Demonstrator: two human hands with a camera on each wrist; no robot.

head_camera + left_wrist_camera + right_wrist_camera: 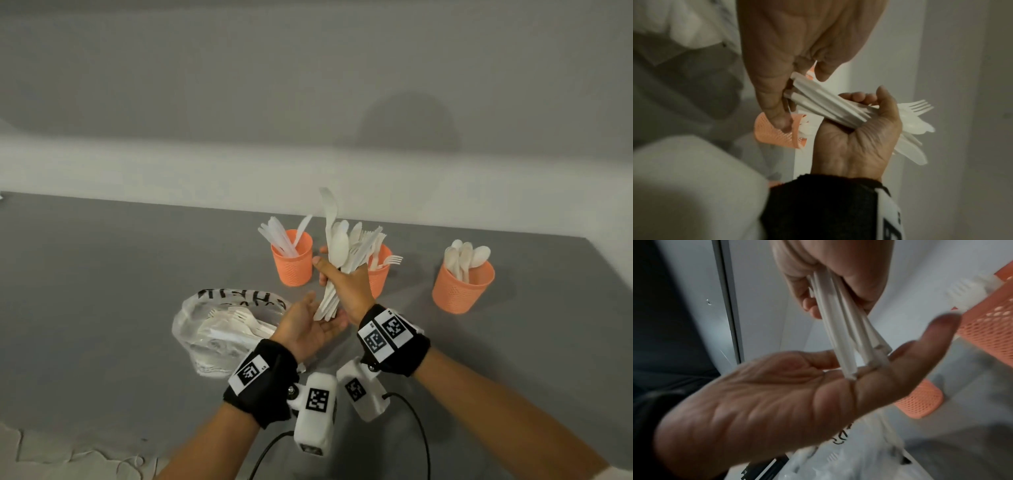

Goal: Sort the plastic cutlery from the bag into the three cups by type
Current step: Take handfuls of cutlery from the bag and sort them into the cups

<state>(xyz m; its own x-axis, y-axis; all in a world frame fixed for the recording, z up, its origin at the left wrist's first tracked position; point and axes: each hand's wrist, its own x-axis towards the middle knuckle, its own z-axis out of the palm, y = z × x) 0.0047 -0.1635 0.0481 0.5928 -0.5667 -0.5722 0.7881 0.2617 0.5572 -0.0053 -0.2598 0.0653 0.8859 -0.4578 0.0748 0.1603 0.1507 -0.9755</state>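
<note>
The right hand (347,284) is raised above the grey desk (102,291), wrist bent, its fingers (859,96) and thumb curled tight round a mixed bundle of white plastic cutlery (342,260); the forks, spoons and knives fan upward from the fist and the handle ends stick out below. The left hand (308,325) lies just beneath, palm up, fingers (920,353) straight and slightly apart, and the handle ends rest on the palm near the base of those fingers. Both forearms reach forward from the lower edge of the head view, each with a black wrist band carrying printed markers. Behind the hands stand three orange mesh cups: the left cup (293,263) holds knives, the middle cup (380,274), partly hidden by the right hand, holds forks, and the right cup (460,287) holds spoons. The clear plastic bag (219,329) lies on the desk just left of the left hand, with more forks inside.
</note>
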